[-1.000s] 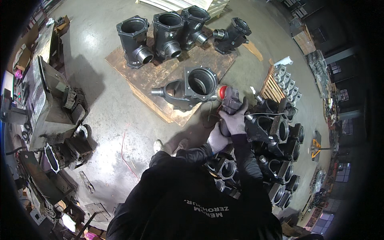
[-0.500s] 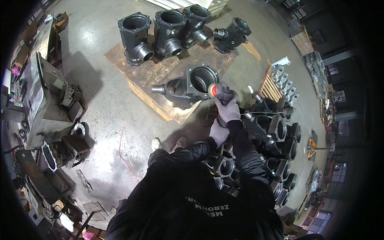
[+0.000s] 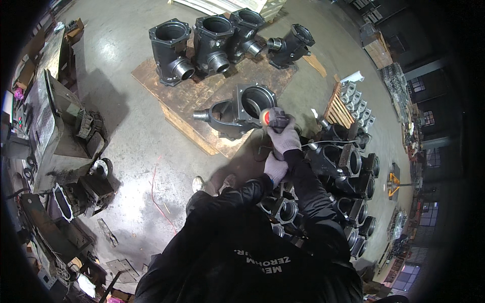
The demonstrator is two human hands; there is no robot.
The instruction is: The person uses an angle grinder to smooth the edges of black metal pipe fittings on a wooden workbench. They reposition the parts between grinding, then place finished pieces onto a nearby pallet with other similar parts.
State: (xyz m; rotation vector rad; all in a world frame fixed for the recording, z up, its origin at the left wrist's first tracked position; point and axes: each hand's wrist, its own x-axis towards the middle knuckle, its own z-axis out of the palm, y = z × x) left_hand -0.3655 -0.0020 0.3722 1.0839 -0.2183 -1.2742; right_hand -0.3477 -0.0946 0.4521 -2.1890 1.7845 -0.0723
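A black cast metal housing [image 3: 230, 117] lies on its side on a wooden board, its round machined mouth turned toward me. At the near right rim of that mouth is a dark handheld power tool [image 3: 277, 119] with a round red and yellow disc, which looks like an angle grinder or sander. My gloved right hand [image 3: 286, 140] is closed around the tool's body just behind its head. Lower down, my gloved left hand [image 3: 275, 167] is closed on its rear part, mostly hidden by the glove. Whether the disc touches the rim, I cannot tell.
Several similar black castings [image 3: 211, 43] stand along the board's [image 3: 166, 93] far side. More castings [image 3: 348, 164] crowd the floor at my right, with a thin cable [image 3: 328, 143] across them. A metal bench [image 3: 63, 136] stands left; a red cord [image 3: 154, 184] lies on the floor.
The tool's disc has shifted slightly left and toward me along the housing's rim, and my right hand has moved with it. Both hands keep their grip.
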